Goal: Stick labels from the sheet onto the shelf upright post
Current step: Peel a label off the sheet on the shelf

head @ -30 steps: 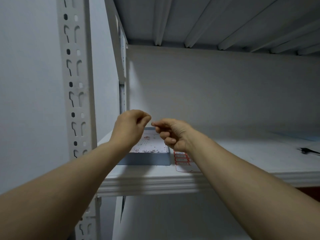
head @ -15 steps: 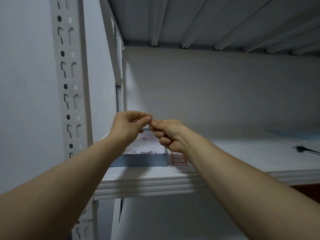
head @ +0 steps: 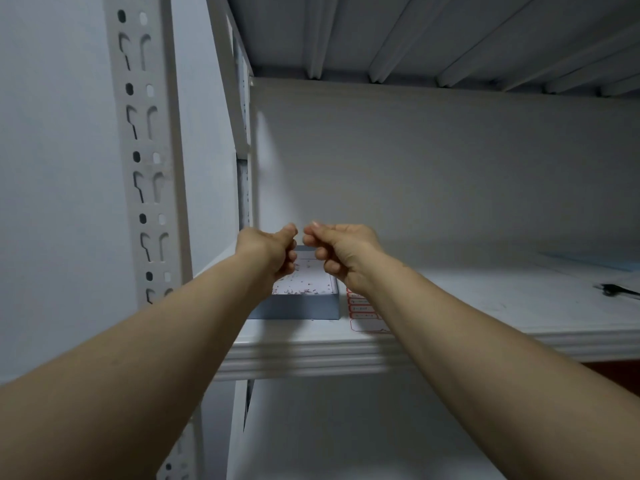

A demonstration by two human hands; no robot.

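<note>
The white perforated shelf upright post (head: 149,150) rises at the left, with no label visible on it. The label sheet (head: 363,311), with red-bordered labels, lies on the shelf and my right forearm partly covers it. My left hand (head: 270,252) and my right hand (head: 343,252) hover side by side above the shelf. Both have curled fingers and thumb pressed to forefinger. A small gap separates their fingertips. I cannot make out a label in either pinch.
A shallow blue-grey box (head: 301,304) holding small paper scraps sits under my left hand, left of the sheet. The shelf board's front lip (head: 311,355) runs across below. A black object (head: 616,291) lies at the far right. The upper shelf's ribbed underside is overhead.
Half a second ago the fingertips of both hands touched; now they have drawn slightly apart. The view has shifted a little.
</note>
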